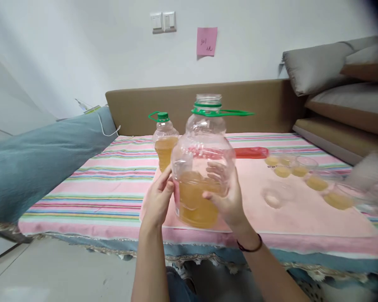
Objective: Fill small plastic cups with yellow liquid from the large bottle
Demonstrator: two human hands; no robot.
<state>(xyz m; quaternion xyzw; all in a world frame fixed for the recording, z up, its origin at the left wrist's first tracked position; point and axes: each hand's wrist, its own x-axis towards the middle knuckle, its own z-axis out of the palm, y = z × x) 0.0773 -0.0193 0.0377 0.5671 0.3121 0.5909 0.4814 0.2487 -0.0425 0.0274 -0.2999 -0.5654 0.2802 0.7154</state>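
A large clear plastic bottle (203,163) stands upright between my hands, its neck uncapped with a green ring handle (236,113) sticking out to the right. Yellowish liquid fills its lower part. My left hand (157,201) is wrapped against the bottle's left side. On the right side my right hand (228,201) grips it, thumb in front and fingers seen through the plastic behind. Whether its base touches the mat I cannot tell. Just behind it to the left stands a second bottle (166,144) of the same liquid, with a green cap (163,116).
Several clear cups of yellowish liquid stand at the right, including a blurred near one (338,200); a clear cup (272,199) is closer. A long red object (252,152) lies behind the bottle on the pink mat (296,222). Cushions (349,100) are stacked at the right.
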